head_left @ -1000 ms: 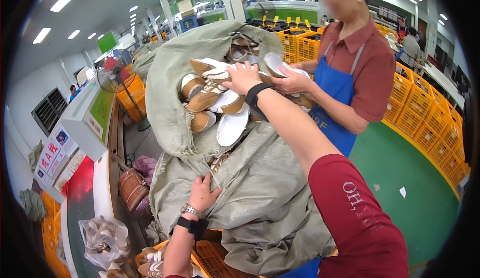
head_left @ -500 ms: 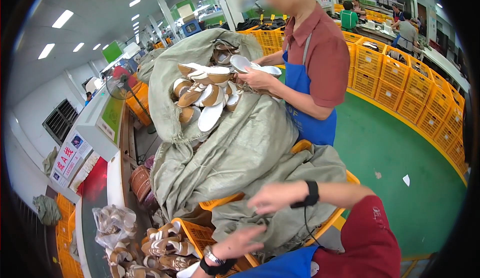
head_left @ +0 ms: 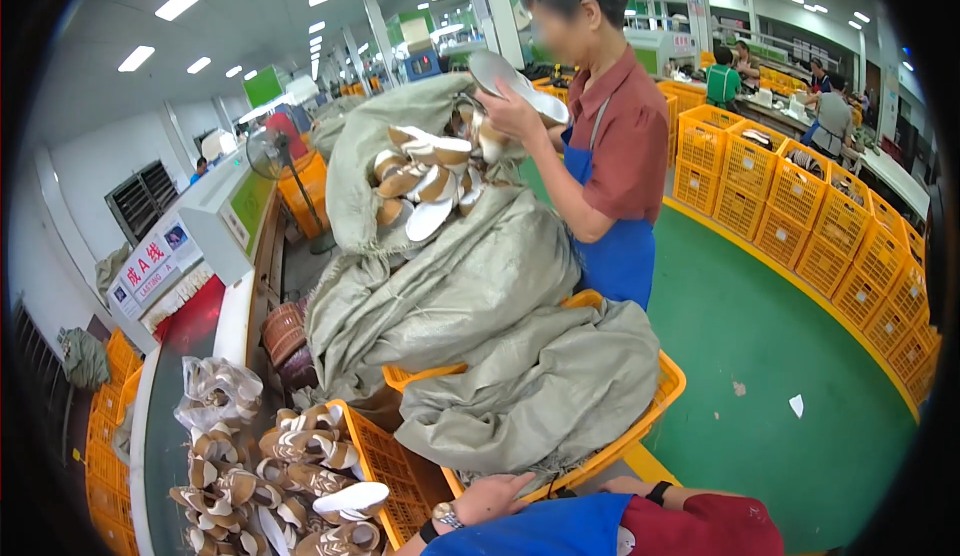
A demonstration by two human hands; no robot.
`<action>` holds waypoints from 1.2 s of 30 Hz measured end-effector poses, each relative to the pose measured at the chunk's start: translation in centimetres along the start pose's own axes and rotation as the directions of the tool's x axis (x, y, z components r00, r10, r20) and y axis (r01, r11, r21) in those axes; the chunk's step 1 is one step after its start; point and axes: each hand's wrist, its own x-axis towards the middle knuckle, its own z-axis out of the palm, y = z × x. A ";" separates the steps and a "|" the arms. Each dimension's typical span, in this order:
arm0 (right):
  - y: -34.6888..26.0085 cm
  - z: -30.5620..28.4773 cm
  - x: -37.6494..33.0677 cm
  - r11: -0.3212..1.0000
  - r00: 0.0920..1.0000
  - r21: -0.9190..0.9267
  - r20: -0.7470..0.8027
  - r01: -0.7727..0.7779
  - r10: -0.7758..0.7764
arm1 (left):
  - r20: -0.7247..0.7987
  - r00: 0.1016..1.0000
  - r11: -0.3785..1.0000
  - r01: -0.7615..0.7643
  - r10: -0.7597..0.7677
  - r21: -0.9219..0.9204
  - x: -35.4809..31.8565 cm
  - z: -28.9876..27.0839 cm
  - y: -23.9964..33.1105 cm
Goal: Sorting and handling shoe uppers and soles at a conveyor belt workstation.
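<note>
My left hand (head_left: 490,499), with a watch on its wrist, is at the near rim of an orange crate (head_left: 672,384). Its visible fingers are stretched out beside the edge of a grey-green woven sack (head_left: 540,386) that lies crumpled in the crate. My right hand (head_left: 625,487) is low at the crate's near right side. A dark band circles that wrist, and my blue apron covers part of the hand, so its fingers cannot be made out. Just left of my left hand stands another orange crate (head_left: 385,466), next to a heap of brown and white shoes (head_left: 310,476).
Across from me a co-worker (head_left: 630,146) in a blue apron holds white-soled shoes (head_left: 515,86) above an open sack of shoes (head_left: 430,181). Stacked orange crates (head_left: 760,171) line the right. A fan (head_left: 268,156) and a long bench (head_left: 165,436) stand left.
Both my hands have come down toward me from over the sack to the crate's near edge. The co-worker has raised the shoes higher. My view has shifted slightly.
</note>
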 end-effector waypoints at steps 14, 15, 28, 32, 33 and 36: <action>2.7 8.6 -4.4 0.944 0.986 -0.330 -0.161 -0.002 -0.054 | 0.006 0.981 0.971 -0.194 0.196 -0.138 -4.6 6.1 0.9; 2.9 8.6 -3.7 0.936 0.989 -0.352 -0.136 0.000 -0.051 | 0.002 0.981 0.975 -0.194 0.195 -0.112 -5.6 5.8 1.5; -10.1 6.7 -6.1 0.767 0.984 -0.621 -0.047 -0.164 0.173 | -0.625 0.726 0.883 -0.453 0.288 -0.120 -21.7 -6.3 12.8; -14.6 4.4 -4.1 0.728 0.989 -0.682 0.140 0.062 0.048 | -0.943 -0.115 0.728 -0.608 0.313 0.316 -25.5 -5.7 21.9; -14.2 4.4 -4.0 0.725 0.987 -0.681 0.158 0.106 0.004 | -0.991 0.001 0.815 -0.569 0.134 0.109 -26.4 -5.4 23.4; -13.2 4.8 -2.1 0.727 0.973 -0.657 0.223 0.197 -0.062 | -0.998 0.054 0.882 -0.468 -0.029 -0.051 -28.3 -6.2 23.4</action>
